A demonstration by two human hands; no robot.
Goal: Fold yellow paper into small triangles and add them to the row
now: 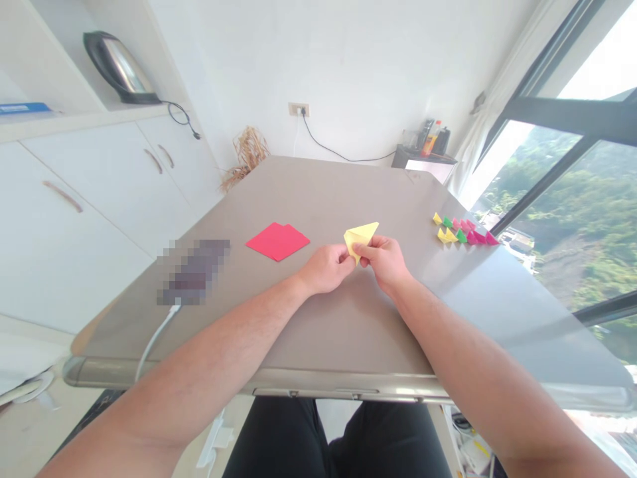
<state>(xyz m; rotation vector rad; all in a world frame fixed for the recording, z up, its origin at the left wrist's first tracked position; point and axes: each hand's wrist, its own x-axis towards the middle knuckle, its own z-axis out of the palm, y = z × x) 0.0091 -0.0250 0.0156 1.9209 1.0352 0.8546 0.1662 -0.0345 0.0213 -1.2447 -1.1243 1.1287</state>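
Note:
A folded yellow paper (361, 237) is held just above the middle of the grey table (318, 318). My left hand (326, 267) pinches its lower left edge with closed fingers. My right hand (385, 260) grips its lower right edge, fingers also closed. The paper's pointed tip sticks up and to the right of both hands.
A stack of red paper sheets (277, 240) lies left of my hands. Several small folded pieces in yellow, green and pink (462, 230) sit in rows at the right. A blurred dark object (194, 272) with a white cable (152, 342) lies at the left. White cabinets stand left, a window right.

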